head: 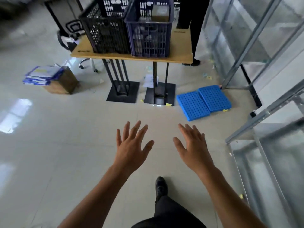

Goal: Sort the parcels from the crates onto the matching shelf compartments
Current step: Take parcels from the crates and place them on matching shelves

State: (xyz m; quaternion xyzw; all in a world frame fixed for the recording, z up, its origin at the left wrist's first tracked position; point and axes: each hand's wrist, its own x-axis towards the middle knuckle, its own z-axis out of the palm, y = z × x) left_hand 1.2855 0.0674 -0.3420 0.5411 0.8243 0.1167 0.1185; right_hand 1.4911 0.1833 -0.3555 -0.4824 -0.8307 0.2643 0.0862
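Note:
Two crates stand side by side on a small wooden table (179, 46) ahead of me: a black crate (105, 30) on the left and a purple crate (148, 35) on the right. A brown cardboard parcel (160, 13) shows above the purple crate's rim, and more parcels are dimly visible through its slats. The grey metal shelf unit (256, 51) runs along my right side. My left hand (131, 145) and my right hand (194, 145) are both stretched out in front of me over the floor, fingers spread, holding nothing, well short of the table.
Two blue perforated plastic panels (204, 102) lie on the floor by the shelf's foot. A cardboard box with a stack of blue-edged flat packs (44, 75) sits at the left. Another person's dark legs (194, 30) stand behind the table. An office chair (72, 38) is at the back left.

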